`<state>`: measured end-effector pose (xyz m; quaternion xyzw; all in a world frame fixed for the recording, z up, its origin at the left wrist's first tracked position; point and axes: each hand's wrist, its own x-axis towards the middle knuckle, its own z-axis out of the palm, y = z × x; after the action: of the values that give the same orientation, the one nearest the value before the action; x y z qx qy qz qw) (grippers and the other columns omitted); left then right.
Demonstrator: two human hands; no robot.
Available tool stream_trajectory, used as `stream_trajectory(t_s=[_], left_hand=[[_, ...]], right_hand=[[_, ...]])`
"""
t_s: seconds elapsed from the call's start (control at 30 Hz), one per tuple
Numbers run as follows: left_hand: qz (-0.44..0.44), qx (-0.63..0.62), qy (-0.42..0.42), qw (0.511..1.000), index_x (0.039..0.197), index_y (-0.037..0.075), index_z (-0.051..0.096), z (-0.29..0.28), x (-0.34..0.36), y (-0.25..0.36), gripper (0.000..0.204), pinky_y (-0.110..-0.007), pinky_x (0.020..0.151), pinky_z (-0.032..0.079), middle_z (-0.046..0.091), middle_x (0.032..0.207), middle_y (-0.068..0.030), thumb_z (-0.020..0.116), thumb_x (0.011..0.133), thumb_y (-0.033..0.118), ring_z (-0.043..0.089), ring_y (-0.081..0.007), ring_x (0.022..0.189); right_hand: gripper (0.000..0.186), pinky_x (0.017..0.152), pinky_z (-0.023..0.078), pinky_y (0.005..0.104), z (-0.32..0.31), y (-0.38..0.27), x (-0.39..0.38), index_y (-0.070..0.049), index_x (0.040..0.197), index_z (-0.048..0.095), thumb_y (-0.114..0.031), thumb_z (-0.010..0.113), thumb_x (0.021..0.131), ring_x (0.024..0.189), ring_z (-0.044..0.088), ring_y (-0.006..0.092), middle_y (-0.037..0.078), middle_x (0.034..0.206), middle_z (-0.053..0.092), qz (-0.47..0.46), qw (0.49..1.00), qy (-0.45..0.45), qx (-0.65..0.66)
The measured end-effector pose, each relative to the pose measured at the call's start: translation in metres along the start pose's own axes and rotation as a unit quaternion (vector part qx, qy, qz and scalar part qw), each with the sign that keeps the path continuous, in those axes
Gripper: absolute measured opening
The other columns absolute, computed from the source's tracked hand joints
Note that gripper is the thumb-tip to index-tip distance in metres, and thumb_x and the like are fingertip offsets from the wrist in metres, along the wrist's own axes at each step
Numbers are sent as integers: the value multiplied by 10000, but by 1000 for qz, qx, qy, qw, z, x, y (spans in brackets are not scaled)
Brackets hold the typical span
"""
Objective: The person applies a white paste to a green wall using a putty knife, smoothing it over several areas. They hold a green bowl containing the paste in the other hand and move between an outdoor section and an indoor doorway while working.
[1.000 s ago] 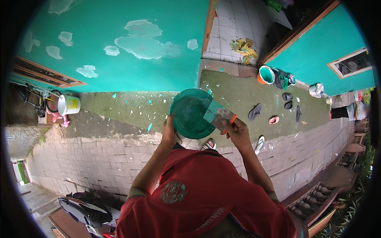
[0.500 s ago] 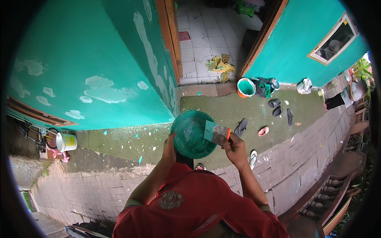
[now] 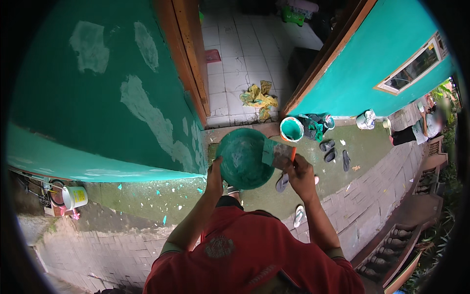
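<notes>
My left hand (image 3: 214, 178) is closed on the left rim of a round green basin (image 3: 241, 164), which has greenish smears and a pale patch on its inside. In my right hand (image 3: 300, 179) is a putty knife (image 3: 282, 156) with a wide blade and an orange edge near my fingers. Green material coats the blade's left end, which lies over the basin's right rim. To the left stands a green wall (image 3: 63, 98) with several pale filler patches (image 3: 147, 108).
Beyond the basin is a doorway onto a white tiled floor (image 3: 230, 63) with a yellow cloth (image 3: 259, 99). A paint bucket (image 3: 292, 129), dark slippers (image 3: 330, 155) and a white sandal (image 3: 299, 215) are to the right. A white bucket (image 3: 76, 197) stands far left; another person (image 3: 425, 126) is far right.
My view has turned and come closer to the doorway and the left wall. Basin and putty knife have shifted slightly up and right in view, both still held.
</notes>
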<state>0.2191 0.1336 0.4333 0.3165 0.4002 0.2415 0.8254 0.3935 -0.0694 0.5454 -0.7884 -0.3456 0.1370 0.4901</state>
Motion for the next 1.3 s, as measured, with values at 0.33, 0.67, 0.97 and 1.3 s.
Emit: stream_trajectory(t_s=[0.33,0.67,0.97,1.3], left_hand=[[66,-31,99,992,1438,72,455,45,77,40,586,-403,1067,435,534,1410,-84,584,964,392,528,-240,1304],[131,-67,132,980,1441,44,450,143,150,35,592,-406,1073,435,549,1399,-111,531,998,429,535,-253,1295],[119,-60,140,981,1473,35,405,202,202,53,613,-434,1127,393,501,1462,-136,509,1015,428,482,-281,1361],[134,-110,118,978,1362,30,522,214,335,105,552,-373,964,525,638,1268,-105,573,991,436,639,-223,1151]], right_hand=[[216,629,508,257,-66,41,128,47,1085,644,-151,646,1001,692,625,94,29,795,657,93,976,87,175],[201,677,527,257,-96,101,305,33,1138,650,-120,624,1010,744,649,87,37,885,689,67,966,-77,239],[215,629,489,246,-80,126,401,3,1149,657,-159,633,1010,686,618,74,27,810,680,46,954,-140,262],[235,679,519,257,-50,85,515,22,1149,655,-171,632,1017,799,632,78,30,902,687,-13,969,-159,189]])
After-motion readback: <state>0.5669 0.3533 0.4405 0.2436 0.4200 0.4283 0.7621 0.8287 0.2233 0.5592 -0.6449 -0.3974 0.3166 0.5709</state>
